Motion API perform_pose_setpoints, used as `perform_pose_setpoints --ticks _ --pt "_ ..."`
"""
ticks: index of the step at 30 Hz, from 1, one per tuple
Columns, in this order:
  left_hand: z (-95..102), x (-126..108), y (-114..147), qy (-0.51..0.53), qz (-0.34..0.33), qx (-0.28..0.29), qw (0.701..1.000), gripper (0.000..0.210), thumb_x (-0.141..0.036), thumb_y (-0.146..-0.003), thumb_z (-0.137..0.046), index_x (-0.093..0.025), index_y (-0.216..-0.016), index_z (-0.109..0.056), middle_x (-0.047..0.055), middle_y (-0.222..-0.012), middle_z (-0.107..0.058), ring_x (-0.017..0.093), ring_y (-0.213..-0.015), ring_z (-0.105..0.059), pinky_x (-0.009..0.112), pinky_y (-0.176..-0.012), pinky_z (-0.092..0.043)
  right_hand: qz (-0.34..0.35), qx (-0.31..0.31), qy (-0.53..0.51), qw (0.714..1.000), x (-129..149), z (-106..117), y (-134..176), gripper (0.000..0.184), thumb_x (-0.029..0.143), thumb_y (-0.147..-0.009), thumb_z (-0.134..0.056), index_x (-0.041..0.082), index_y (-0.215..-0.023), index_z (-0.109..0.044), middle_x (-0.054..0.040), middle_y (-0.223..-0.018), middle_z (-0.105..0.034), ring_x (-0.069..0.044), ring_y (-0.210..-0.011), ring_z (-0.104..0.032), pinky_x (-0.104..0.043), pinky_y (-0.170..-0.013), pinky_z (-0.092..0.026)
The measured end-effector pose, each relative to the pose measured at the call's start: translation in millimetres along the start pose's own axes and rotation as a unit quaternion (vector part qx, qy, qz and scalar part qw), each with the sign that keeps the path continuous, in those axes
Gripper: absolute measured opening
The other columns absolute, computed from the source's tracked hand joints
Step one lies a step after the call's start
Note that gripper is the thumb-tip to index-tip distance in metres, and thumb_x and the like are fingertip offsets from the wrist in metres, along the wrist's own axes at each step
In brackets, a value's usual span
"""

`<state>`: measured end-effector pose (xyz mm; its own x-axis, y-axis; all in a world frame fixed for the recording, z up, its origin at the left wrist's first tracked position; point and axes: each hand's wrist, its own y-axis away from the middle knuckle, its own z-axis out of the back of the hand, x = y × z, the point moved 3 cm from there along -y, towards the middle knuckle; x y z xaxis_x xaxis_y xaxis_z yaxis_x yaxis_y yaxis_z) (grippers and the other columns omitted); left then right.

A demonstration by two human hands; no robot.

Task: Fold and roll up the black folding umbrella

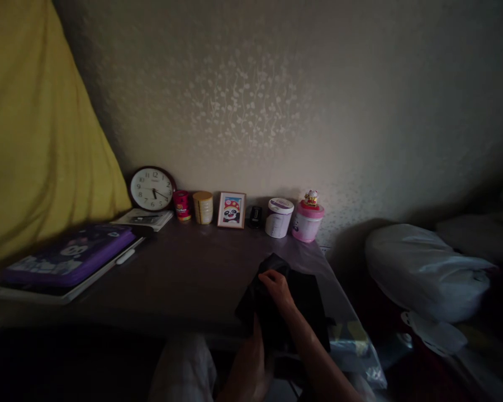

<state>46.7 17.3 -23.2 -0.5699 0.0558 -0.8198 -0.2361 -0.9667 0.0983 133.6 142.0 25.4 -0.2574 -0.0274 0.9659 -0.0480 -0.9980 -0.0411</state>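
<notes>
Black fabric [271, 314] lies at five o'clock on the tabletop [193, 273], my right hand [275, 283] pinching its upper fold; my left hand [257, 331] is partly hidden at seven o'clock, its grip impossible to tell. I judge it light, limp, best held by the edges.

The limp black cloth-like item [312, 296] at near right is plain. Under it, the flat bench [184, 268] is dark greyish brown. At left, the draped yellow fabric curtain [37, 128] has no pattern, while the flat rectangular purple case [71, 251] carries white panda-like drawings. At far right, one round tub [279, 220] is white and lilac, another round tub [308, 226] pink. The grey papered wall [243, 100] bears pale leafy branches.
</notes>
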Motion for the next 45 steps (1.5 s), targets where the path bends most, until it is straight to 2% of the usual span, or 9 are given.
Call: perform_pose_setpoints --ticks 3,8,16,20,23,26,30,37,45 --pt "1.1 0.1 3.9 -0.003 0.007 -0.027 1.000 0.079 -0.013 -0.078 -0.042 -0.003 -0.139 0.009 0.018 -0.127 -0.050 0.018 -0.109 -0.055 0.022 -0.086 -0.041 0.024 -0.006 0.039 0.999 -0.8 -1.2 -2.1 0.022 0.037 -0.064 -0.057 0.016 -0.062 -0.061 0.0007 -0.058 -0.058 -0.015 -0.058 -0.057 -0.024 -0.053 -0.044" --pt "7.4 -7.6 12.9 0.006 0.006 -0.041 0.999 0.089 -0.009 -0.076 -0.045 -0.016 -0.137 0.020 0.009 -0.139 -0.037 0.013 -0.116 -0.049 0.017 -0.091 -0.038 0.026 0.001 0.069 0.997 -3.3 -3.8 -4.9 0.021 0.036 -0.066 -0.055 0.016 -0.063 -0.062 -0.0005 -0.060 -0.060 -0.015 -0.058 -0.058 -0.024 -0.052 -0.045" --pt "10.5 -13.3 7.8 -0.075 -0.027 0.034 0.996 0.074 -0.010 -0.078 -0.041 -0.022 -0.141 -0.005 0.008 -0.125 -0.054 0.017 -0.104 -0.058 0.023 -0.088 -0.041 -0.010 0.029 0.078 0.996 -10.2 -8.0 -10.4 0.015 0.030 -0.067 -0.056 0.016 -0.065 -0.061 -0.0018 -0.063 -0.061 -0.015 -0.060 -0.060 -0.022 -0.048 -0.046" --pt "8.7 -11.4 5.8 -0.066 -0.008 0.039 0.997 0.074 -0.012 -0.079 -0.041 -0.020 -0.141 -0.002 0.009 -0.119 -0.058 0.018 -0.099 -0.060 0.023 -0.083 -0.044 -0.024 0.110 0.027 0.993 -1.5 -7.6 -1.0 0.023 0.037 -0.070 -0.055 0.015 -0.075 -0.061 -0.0031 -0.071 -0.063 -0.017 -0.064 -0.064 -0.025 -0.052 -0.050" --pt "8.3 -11.1 6.6 -0.058 -0.005 0.035 0.998 0.075 -0.013 -0.079 -0.042 -0.018 -0.141 0.000 0.009 -0.121 -0.057 0.017 -0.101 -0.059 0.022 -0.084 -0.043 0.068 0.143 0.050 0.986 11.5 7.5 15.1 0.027 0.041 -0.077 -0.051 0.017 -0.081 -0.062 -0.0034 -0.077 -0.064 -0.016 -0.071 -0.064 -0.026 -0.061 -0.050" --pt "7.3 -9.1 7.2 -0.065 -0.006 0.029 0.997 0.077 -0.014 -0.079 -0.042 -0.014 -0.140 0.004 0.011 -0.121 -0.056 0.017 -0.102 -0.058 0.022 -0.087 -0.041 0.216 0.094 0.182 0.955 17.7 32.6 30.4 0.022 0.034 -0.083 -0.048 0.020 -0.083 -0.064 -0.0038 -0.084 -0.065 -0.016 -0.081 -0.061 -0.028 -0.074 -0.048" --pt "4.0 -7.0 7.4 -0.084 0.000 0.028 0.996 0.076 -0.014 -0.079 -0.040 -0.012 -0.140 0.006 0.011 -0.123 -0.054 0.017 -0.103 -0.057 0.021 -0.090 -0.038 0.296 0.089 0.297 0.904 4.9 50.2 36.7 0.021 0.028 -0.085 -0.047 0.021 -0.091 -0.065 -0.0071 -0.099 -0.064 -0.019 -0.096 -0.057 -0.034 -0.086 -0.044" --pt "2.4 -10.1 5.3 -0.090 0.047 0.039 0.994 0.080 -0.012 -0.076 -0.042 -0.009 -0.139 0.007 0.013 -0.119 -0.057 0.018 -0.094 -0.061 0.023 -0.078 -0.044 0.337 0.179 0.388 0.839 -3.1 35.7 31.5 0.025 0.029 -0.087 -0.047 0.027 -0.108 -0.060 -0.0034 -0.120 -0.058 -0.020 -0.120 -0.044 -0.047 -0.103 -0.025" --pt "0.6 -9.0 0.6 -0.075 0.128 0.057 0.987 0.082 -0.017 -0.075 -0.045 -0.013 -0.139 0.006 0.014 -0.121 -0.056 0.023 -0.098 -0.060 0.029 -0.079 -0.044 0.346 0.222 0.435 0.801 -1.0 25.5 -3.2 0.024 0.033 -0.087 -0.046 0.028 -0.104 -0.062 -0.0017 -0.117 -0.060 -0.019 -0.118 -0.045 -0.047 -0.104 -0.021"
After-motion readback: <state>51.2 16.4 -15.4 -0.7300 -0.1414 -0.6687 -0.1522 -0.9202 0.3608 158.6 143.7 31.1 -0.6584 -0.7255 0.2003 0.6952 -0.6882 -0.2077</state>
